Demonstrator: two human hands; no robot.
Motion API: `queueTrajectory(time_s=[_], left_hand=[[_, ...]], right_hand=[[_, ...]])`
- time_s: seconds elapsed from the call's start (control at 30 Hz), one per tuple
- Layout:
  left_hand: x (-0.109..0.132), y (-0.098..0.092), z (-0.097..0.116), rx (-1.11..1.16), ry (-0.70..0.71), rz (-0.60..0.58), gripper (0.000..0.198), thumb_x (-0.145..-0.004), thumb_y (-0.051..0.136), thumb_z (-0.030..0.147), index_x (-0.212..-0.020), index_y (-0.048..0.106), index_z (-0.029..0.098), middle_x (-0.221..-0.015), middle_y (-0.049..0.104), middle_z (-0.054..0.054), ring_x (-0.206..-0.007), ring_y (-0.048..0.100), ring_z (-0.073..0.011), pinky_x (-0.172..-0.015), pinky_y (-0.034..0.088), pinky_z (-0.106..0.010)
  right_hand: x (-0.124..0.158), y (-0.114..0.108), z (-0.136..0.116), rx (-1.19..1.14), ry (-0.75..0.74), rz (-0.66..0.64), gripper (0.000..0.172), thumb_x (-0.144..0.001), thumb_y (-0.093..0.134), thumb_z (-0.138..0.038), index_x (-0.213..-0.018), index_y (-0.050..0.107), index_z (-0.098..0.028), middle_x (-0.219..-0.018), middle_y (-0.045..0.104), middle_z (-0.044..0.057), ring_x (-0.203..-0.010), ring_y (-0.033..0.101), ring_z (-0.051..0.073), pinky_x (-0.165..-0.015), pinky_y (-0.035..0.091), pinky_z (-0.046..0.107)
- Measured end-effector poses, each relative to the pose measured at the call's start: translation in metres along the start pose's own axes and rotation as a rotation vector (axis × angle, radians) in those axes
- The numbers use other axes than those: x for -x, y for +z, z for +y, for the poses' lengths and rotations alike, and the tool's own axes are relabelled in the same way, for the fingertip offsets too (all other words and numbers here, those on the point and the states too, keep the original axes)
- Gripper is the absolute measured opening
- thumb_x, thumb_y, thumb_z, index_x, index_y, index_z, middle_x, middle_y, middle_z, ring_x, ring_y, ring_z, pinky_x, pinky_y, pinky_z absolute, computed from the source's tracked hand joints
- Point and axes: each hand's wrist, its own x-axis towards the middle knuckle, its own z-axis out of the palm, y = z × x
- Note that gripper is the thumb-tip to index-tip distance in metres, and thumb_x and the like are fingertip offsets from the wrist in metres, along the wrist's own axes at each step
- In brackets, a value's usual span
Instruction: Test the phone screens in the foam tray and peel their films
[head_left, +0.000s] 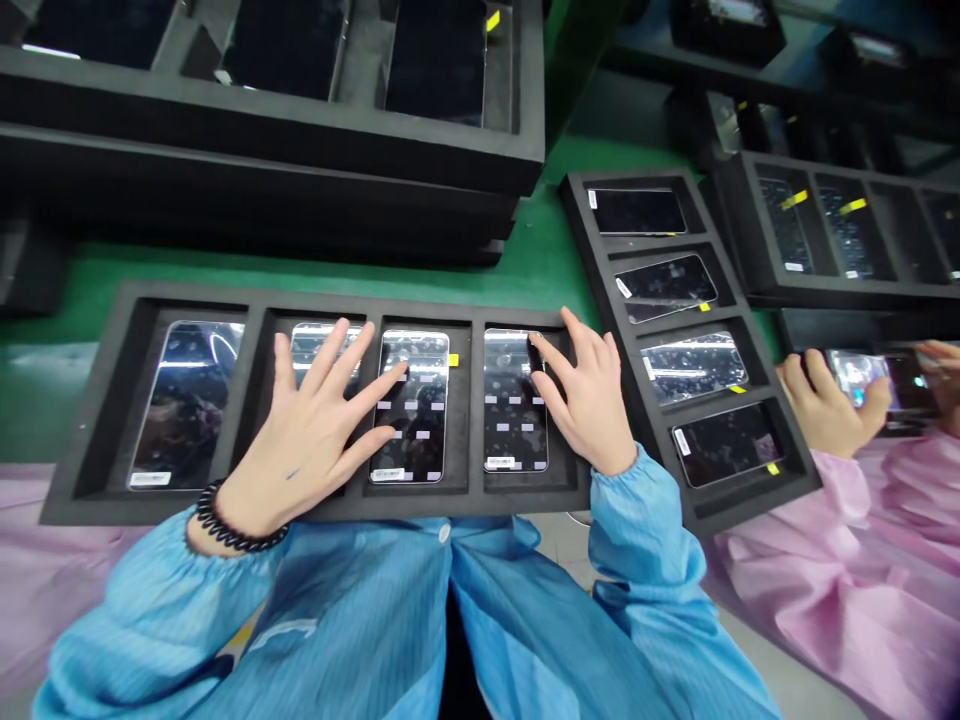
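A black foam tray (251, 430) lies before me, with a phone in each compartment. My left hand (311, 420) is spread flat over the second phone (304, 345) from the left, hiding most of it. Its index fingertip reaches onto the third phone (411, 450), whose screen is lit with rows of pale rectangles; a yellow tab sticks out at its side. My right hand (589, 400), fingers apart, has its fingertips at the upper right of the rightmost phone (516, 440), lit with the same pattern. The leftmost phone (187, 410) has a dark screen and a white label.
A second foam tray (637, 240) of phones stands slanted at the right. Stacked trays (315, 120) fill the back left on the green mat (540, 240). Another tray (832, 290) sits farther right. Beside it, a co-worker's hand (832, 405) in a pink sleeve holds a phone.
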Motion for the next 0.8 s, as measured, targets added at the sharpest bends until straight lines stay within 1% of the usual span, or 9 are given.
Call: queueTrajectory(time_s=[0.07,0.1,0.23,0.3,0.37,0.43,0.57,0.67,0.8], left_hand=[[-0.003,0.001,0.004,0.015,0.028,0.011,0.053,-0.105,0.040,0.042,-0.156,0.044,0.027,-0.173,0.015,-0.014,-0.161,0.011,-0.0406,-0.123,0.005,-0.078],[-0.005,0.002,0.006,0.017,0.041,-0.003,0.053,-0.105,0.040,0.043,-0.155,0.044,0.028,-0.173,0.015,-0.013,-0.161,0.011,-0.0401,-0.123,0.005,-0.077],[-0.012,0.005,0.011,0.006,0.066,-0.058,0.051,-0.106,0.038,0.046,-0.153,0.046,0.029,-0.173,0.016,-0.013,-0.162,0.011,-0.0371,-0.125,0.006,-0.075],[-0.010,0.004,0.010,0.007,0.059,-0.041,0.052,-0.106,0.036,0.046,-0.154,0.044,0.029,-0.174,0.014,-0.013,-0.162,0.009,-0.0364,-0.125,0.004,-0.074],[-0.005,0.000,0.009,0.021,0.050,-0.010,0.054,-0.106,0.036,0.044,-0.157,0.039,0.029,-0.174,0.012,-0.012,-0.162,0.008,-0.0377,-0.125,0.001,-0.074],[0.002,-0.005,0.007,0.041,0.044,0.011,0.057,-0.106,0.037,0.043,-0.161,0.032,0.030,-0.175,0.010,-0.011,-0.161,0.009,-0.0399,-0.125,0.000,-0.074],[0.012,-0.007,0.005,0.055,-0.001,0.017,0.061,-0.105,0.038,0.041,-0.164,0.023,0.035,-0.175,0.007,-0.010,-0.161,0.008,-0.0412,-0.124,0.002,-0.076],[0.010,-0.001,0.004,0.057,-0.032,0.000,0.059,-0.105,0.038,0.042,-0.163,0.026,0.035,-0.174,0.010,-0.012,-0.161,0.011,-0.0417,-0.123,0.003,-0.078],[0.006,0.002,0.003,0.055,-0.047,-0.033,0.055,-0.106,0.037,0.046,-0.159,0.035,0.034,-0.174,0.015,-0.012,-0.160,0.014,-0.0410,-0.121,0.006,-0.080]], right_hand=[[0.001,-0.002,-0.001,-0.014,-0.009,0.000,0.039,-0.106,0.044,-0.037,-0.140,0.058,-0.026,-0.164,0.040,0.015,-0.147,0.043,0.034,-0.121,0.030,0.069],[0.003,-0.004,-0.002,-0.026,-0.015,0.011,0.037,-0.107,0.044,-0.036,-0.139,0.059,-0.026,-0.164,0.040,0.014,-0.147,0.044,0.033,-0.122,0.029,0.068],[0.018,-0.019,-0.010,-0.066,-0.073,0.054,0.030,-0.105,0.047,-0.030,-0.126,0.069,-0.029,-0.163,0.044,0.008,-0.145,0.047,0.030,-0.125,0.027,0.064],[0.026,-0.023,-0.012,-0.080,-0.098,0.059,0.028,-0.104,0.049,-0.028,-0.117,0.074,-0.028,-0.161,0.046,0.006,-0.143,0.048,0.029,-0.125,0.027,0.063],[0.033,-0.024,-0.012,-0.088,-0.105,0.039,0.028,-0.104,0.050,-0.027,-0.113,0.076,-0.028,-0.159,0.048,0.007,-0.142,0.049,0.029,-0.125,0.028,0.063],[0.037,-0.021,-0.011,-0.090,-0.102,0.008,0.027,-0.104,0.050,-0.028,-0.114,0.076,-0.027,-0.159,0.049,0.008,-0.141,0.050,0.029,-0.124,0.029,0.063],[0.036,-0.016,-0.012,-0.085,-0.152,-0.036,0.030,-0.104,0.051,-0.031,-0.127,0.070,-0.029,-0.161,0.045,0.009,-0.143,0.048,0.029,-0.124,0.030,0.064],[0.034,-0.017,-0.016,-0.097,-0.180,-0.083,0.029,-0.104,0.051,-0.031,-0.126,0.071,-0.028,-0.160,0.047,0.010,-0.142,0.049,0.029,-0.123,0.030,0.063],[0.035,-0.022,-0.023,-0.146,-0.220,-0.071,0.030,-0.104,0.050,-0.031,-0.126,0.070,-0.029,-0.164,0.042,0.009,-0.143,0.048,0.029,-0.125,0.029,0.063]])
